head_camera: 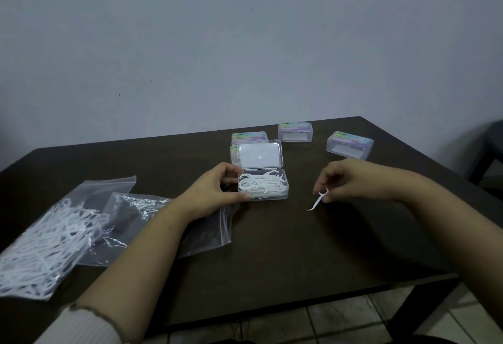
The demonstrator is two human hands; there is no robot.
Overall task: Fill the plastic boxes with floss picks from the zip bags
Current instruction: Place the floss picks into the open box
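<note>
An open clear plastic box sits mid-table, its lid standing up and white floss picks heaped inside. My left hand grips the box's left side with thumb and fingers. To the right, my right hand pinches a single white floss pick by its head, its pointed tail touching or just above the table. At the left lies a zip bag full of floss picks, with a nearly empty zip bag beside it, partly under my left forearm.
Closed plastic boxes with coloured labels stand behind: two stacked behind the open lid, one at the back, one at the right. The dark table ends at the front; tiled floor below. A wall is close behind.
</note>
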